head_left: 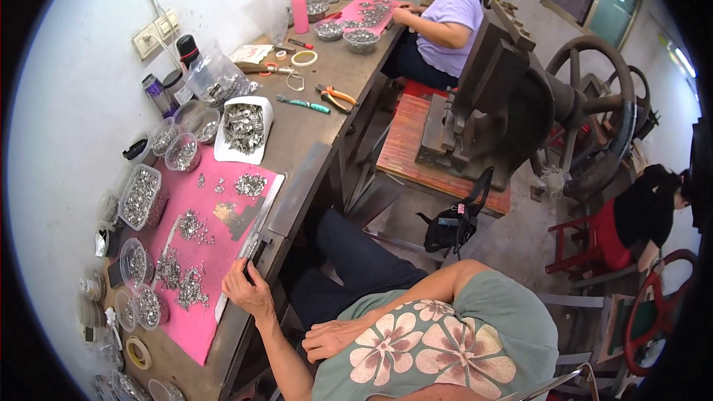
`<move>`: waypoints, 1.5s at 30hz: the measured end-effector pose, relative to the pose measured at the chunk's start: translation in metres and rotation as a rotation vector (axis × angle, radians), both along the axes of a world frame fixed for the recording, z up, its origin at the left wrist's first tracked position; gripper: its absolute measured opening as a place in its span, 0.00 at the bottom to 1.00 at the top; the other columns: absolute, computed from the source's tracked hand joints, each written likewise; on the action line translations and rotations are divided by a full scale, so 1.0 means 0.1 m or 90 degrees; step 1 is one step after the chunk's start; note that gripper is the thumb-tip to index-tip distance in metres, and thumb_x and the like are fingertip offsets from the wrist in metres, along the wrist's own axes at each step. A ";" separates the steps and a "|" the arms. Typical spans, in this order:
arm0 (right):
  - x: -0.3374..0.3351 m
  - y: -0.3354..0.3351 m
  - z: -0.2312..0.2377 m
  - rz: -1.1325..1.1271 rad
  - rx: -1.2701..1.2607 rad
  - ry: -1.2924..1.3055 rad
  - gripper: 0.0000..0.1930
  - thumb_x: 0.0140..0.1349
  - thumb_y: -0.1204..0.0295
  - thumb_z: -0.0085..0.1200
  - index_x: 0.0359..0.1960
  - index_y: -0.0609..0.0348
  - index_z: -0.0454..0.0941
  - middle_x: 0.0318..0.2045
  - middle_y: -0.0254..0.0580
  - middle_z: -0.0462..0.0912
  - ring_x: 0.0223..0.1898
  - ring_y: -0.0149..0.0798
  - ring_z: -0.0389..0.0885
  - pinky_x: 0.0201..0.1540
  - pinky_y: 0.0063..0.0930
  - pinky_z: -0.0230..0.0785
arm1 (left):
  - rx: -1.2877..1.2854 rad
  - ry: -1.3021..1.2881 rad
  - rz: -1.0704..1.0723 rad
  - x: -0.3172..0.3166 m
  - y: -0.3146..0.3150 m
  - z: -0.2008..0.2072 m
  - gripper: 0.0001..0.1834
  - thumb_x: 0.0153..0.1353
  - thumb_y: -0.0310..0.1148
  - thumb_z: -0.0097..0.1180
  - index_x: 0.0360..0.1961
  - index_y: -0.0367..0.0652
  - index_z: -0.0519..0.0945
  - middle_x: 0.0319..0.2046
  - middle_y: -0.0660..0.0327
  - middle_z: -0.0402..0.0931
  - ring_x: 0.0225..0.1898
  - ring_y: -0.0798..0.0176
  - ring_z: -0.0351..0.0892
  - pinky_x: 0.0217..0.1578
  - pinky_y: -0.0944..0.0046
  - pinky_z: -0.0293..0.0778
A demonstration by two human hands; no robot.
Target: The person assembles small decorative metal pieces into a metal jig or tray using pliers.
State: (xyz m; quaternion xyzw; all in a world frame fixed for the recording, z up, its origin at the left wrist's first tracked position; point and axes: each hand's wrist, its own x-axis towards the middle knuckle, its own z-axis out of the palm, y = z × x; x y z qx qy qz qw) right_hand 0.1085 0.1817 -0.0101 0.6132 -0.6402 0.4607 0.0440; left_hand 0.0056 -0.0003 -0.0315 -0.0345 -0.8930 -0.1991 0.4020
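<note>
and here the left hand (249, 293) sits right at the near edge of the metal bench (301, 130), fingers bent beside a slim dark tool (260, 251); whether it grips that cannot be told. the right hand (324, 339) lies loosely curled against the green shirt (512, 327), its palm hidden, nothing seen in it. small silver metal pieces (191, 287) lie in loose heaps on the pink sheet (193, 336), just beyond the left hand. the risk: a sleeve or wrist sweeping inward could scatter a heap, or a tug on the sheet could tip pieces off the edge into the lap. clear plastic tubs (154, 215) crowd the wall side, so the roomiest stretch is the bare pink strip between heaps and edge.
</note>
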 end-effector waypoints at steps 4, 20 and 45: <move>-0.01 0.13 0.22 -0.071 0.044 -0.028 0.10 0.56 0.66 0.59 0.38 0.55 0.78 0.34 0.36 0.72 0.37 0.39 0.75 0.39 0.33 0.65 | 0.009 -0.004 -0.004 0.01 -0.01 0.00 0.08 0.65 0.26 0.61 0.44 0.41 0.82 0.43 0.58 0.84 0.45 0.53 0.81 0.54 0.55 0.68; -0.31 0.63 0.02 -0.285 0.134 -0.161 0.14 0.57 0.82 0.56 0.46 0.60 0.78 0.38 0.40 0.76 0.41 0.43 0.79 0.45 0.38 0.71 | 0.019 -0.021 -0.018 0.00 -0.03 0.00 0.09 0.64 0.25 0.59 0.45 0.40 0.82 0.44 0.58 0.84 0.46 0.52 0.81 0.55 0.53 0.68; -2.39 0.02 -0.04 -0.119 0.169 -0.160 0.24 0.48 0.72 0.72 0.46 0.70 0.79 0.42 0.55 0.78 0.41 0.56 0.81 0.44 0.45 0.74 | 0.073 -0.188 -0.037 0.33 -0.62 0.00 0.17 0.64 0.30 0.65 0.50 0.30 0.79 0.42 0.48 0.76 0.45 0.45 0.75 0.49 0.49 0.71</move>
